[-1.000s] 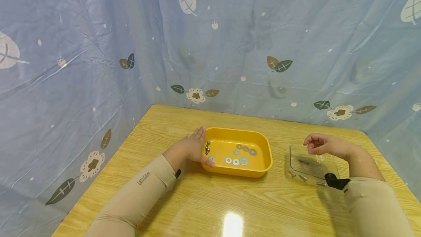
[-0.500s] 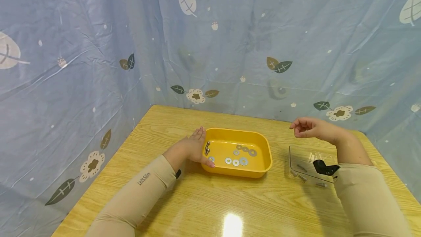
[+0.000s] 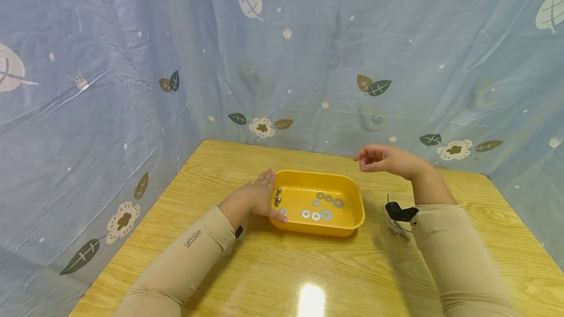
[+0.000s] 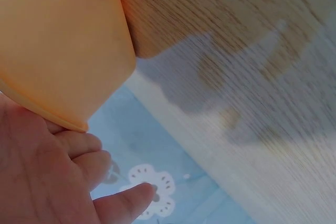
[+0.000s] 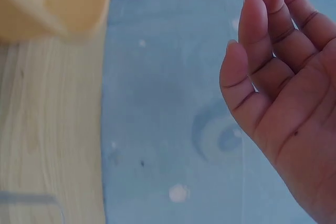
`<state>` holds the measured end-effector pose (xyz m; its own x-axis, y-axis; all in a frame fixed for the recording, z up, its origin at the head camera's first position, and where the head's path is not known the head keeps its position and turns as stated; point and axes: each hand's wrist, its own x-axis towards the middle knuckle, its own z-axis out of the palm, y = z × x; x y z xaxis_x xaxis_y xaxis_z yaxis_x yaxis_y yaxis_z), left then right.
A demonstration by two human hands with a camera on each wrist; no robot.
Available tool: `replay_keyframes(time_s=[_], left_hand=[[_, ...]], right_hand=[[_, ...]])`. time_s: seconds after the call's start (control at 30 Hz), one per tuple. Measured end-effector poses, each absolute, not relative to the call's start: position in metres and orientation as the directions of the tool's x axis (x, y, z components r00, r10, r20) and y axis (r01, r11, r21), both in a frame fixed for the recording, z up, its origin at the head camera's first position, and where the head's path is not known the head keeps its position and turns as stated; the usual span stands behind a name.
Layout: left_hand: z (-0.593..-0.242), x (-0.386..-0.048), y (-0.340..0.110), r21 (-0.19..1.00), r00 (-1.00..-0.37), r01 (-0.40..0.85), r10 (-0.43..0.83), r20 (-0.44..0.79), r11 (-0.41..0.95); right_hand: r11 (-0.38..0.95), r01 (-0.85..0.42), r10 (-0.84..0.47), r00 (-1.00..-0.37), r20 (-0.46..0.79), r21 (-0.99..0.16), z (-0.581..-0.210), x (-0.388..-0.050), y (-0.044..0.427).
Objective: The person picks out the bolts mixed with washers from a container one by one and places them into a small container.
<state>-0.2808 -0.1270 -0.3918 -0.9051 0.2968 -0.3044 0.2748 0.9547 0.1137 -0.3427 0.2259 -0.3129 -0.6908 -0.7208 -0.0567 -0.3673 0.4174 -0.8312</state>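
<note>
A yellow tray (image 3: pixel 360 219) sits near the middle of the table. My left hand (image 3: pixel 257 198) rests on its left end, thumb over the front rim and fingers along the side; in the left wrist view the palm touches the rim. Inside the tray lie several flat washers (image 3: pixel 326 215) and, by the left wall, metal screws (image 3: pixel 277 200). My right hand (image 3: pixel 387 160) is raised beyond the tray's back right corner, fingers loosely bent. The right wrist view shows nothing in its palm; its index fingertip is out of that frame.
A clear container (image 3: pixel 389 216) stands right of the tray, mostly hidden behind my right forearm, with metal screws (image 3: pixel 400 232) at its front. A blue patterned curtain (image 3: pixel 308 62) hangs behind and left of the wooden table (image 3: pixel 246 278).
My right hand has moved left and away from me, from over the clear container to behind the tray's right corner. The left hand and tray stay put.
</note>
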Motion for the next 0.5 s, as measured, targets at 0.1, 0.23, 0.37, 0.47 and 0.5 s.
replay_keyframes(time_s=[0.1, 0.23, 0.37, 0.47, 0.5], left_hand=[[-0.392, -0.281, -0.127, 0.100, -0.906, 0.280, 0.298, -0.302, 0.955], [-0.392, -0.281, -0.127, 0.094, -0.908, 0.280, 0.295, -0.296, 0.955], [-0.392, -0.281, -0.127, 0.101, -0.909, 0.278, 0.296, -0.295, 0.955], [-0.392, -0.281, -0.127, 0.105, -0.909, 0.277, 0.295, -0.294, 0.955], [-0.392, -0.281, -0.127, 0.103, -0.909, 0.276, 0.294, -0.295, 0.956]], right_hand=[[0.407, -0.364, -0.727, -0.685, -0.056, -0.838, -0.317, -0.346, 0.212], [0.402, -0.351, -0.723, -0.689, -0.058, -0.846, -0.322, -0.349, 0.192], [0.376, -0.353, -0.732, -0.680, -0.041, -0.856, -0.327, -0.350, 0.172], [0.340, -0.369, -0.757, -0.654, -0.019, -0.865, -0.333, -0.352, 0.157], [0.326, -0.374, -0.766, -0.643, -0.011, -0.868, -0.335, -0.352, 0.152]])
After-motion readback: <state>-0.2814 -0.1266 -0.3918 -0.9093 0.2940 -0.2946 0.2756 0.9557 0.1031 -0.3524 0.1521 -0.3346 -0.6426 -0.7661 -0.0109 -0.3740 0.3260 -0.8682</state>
